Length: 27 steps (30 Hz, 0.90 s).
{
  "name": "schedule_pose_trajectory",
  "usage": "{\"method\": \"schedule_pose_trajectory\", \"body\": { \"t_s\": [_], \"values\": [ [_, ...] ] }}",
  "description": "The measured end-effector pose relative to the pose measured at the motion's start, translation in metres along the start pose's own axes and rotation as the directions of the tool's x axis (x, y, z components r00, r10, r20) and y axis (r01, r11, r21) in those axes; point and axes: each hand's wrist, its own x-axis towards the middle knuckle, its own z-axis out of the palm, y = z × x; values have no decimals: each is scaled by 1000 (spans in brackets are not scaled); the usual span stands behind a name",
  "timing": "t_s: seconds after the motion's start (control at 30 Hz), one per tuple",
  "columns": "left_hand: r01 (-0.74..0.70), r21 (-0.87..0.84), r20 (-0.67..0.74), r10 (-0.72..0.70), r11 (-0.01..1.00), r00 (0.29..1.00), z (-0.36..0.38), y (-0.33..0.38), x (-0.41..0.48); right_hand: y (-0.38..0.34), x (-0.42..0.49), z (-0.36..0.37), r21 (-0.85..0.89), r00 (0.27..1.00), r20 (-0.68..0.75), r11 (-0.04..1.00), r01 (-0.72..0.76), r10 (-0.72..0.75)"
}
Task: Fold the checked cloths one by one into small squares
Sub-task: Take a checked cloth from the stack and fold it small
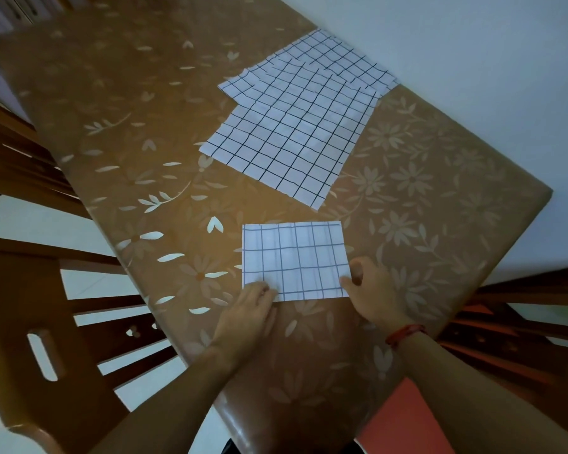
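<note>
1. The folded checked cloth [295, 260] lies flat on the bench [439, 208].
2. The left hand [248, 311] presses its near-left corner with its fingers.
3. The right hand [372, 296] pinches the near-right corner.
4. The unfolded cloths [295, 126] lie beyond, overlapping.

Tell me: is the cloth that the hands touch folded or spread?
Folded: the cloth is a small rectangle, much smaller than the spread cloths behind it.
</note>
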Motion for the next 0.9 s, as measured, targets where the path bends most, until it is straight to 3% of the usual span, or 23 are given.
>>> {"method": "schedule_pose_trajectory", "body": {
  "t_s": [0.07, 0.13, 0.2, 0.27, 0.37, 0.43, 0.67, 0.9],
  "values": [
    [-73, -9, 10, 73, 997, 997, 6, 10, -6, 1, -8, 6, -177, 997, -4, 981, 77, -79],
    [-107, -15, 19, 108, 994, 994, 13, 19, -12, -1, -22, 12, -375, 963, -7, 893, 247, -269],
    [-122, 6, 30, 122, 993, 992, 22, 21, -15, -6, -35, 20, -460, 883, 39, 776, 431, -467],
    [-132, 17, 62, 130, 991, 989, 28, 22, -15, -6, -45, 32, -482, 822, 162, 683, 549, -546],
    [-127, 52, 135, 119, 991, 984, 31, 20, -15, -3, -53, 50, -489, 776, 303, 608, 625, -554],
    [-115, 73, 183, 100, 991, 978, 27, 20, -14, -1, -57, 57, -499, 782, 337, 605, 620, -524],
    [-92, 87, 316, 60, 992, 947, 27, 16, -16, -1, -61, 64, -540, 835, 330, 637, 550, -441],
    [-42, 88, 286, 15, 995, 958, 22, 14, -20, -2, -61, 66, -535, 832, 330, 638, 554, -445]
  ]
}}
